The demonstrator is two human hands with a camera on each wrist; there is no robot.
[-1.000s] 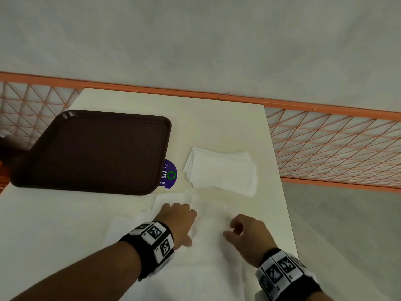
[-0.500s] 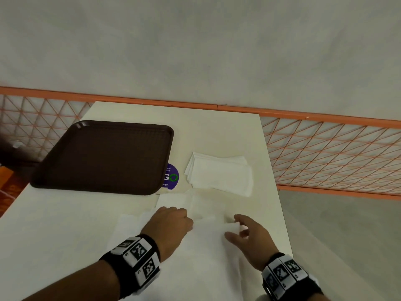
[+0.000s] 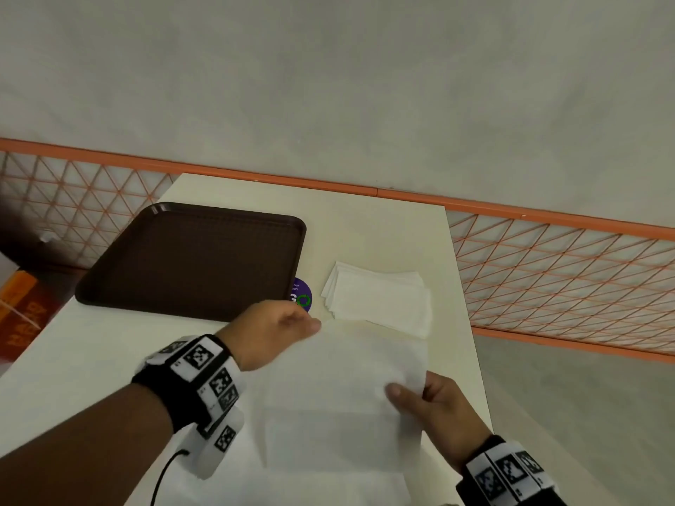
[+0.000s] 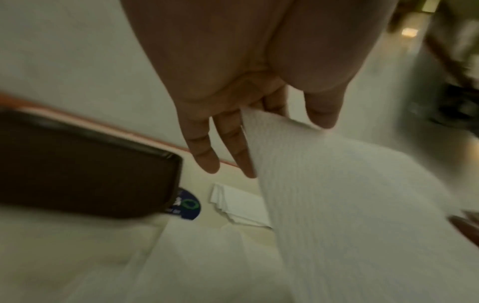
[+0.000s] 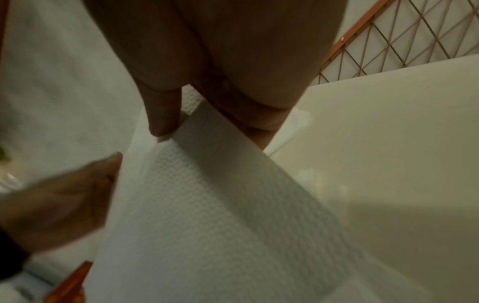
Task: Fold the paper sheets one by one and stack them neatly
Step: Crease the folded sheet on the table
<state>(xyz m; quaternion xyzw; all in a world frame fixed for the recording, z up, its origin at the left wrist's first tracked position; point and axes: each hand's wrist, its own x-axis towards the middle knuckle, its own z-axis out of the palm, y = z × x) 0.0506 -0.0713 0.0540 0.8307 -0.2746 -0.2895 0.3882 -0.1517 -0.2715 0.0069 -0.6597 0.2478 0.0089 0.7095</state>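
A white embossed paper sheet (image 3: pixel 343 388) is lifted off the table between both hands. My left hand (image 3: pixel 277 330) pinches its far left corner; in the left wrist view the sheet (image 4: pixel 350 205) hangs from thumb and fingers. My right hand (image 3: pixel 427 399) pinches its right edge, thumb on top, also shown in the right wrist view on the sheet (image 5: pixel 207 205). More unfolded sheets (image 3: pixel 317 483) lie flat beneath on the table. A stack of folded sheets (image 3: pixel 380 297) sits at the far right of the table.
A dark brown tray (image 3: pixel 197 261) lies at the far left of the cream table (image 3: pixel 365 228), beside a round purple sticker (image 3: pixel 303 297). Orange lattice railing (image 3: pixel 566 272) runs behind and to the right. The table's right edge is close to my right hand.
Both hands were low on the flat sheets; now they have pinched the top sheet and raised it off the pile, the left hand moving forward toward the tray.
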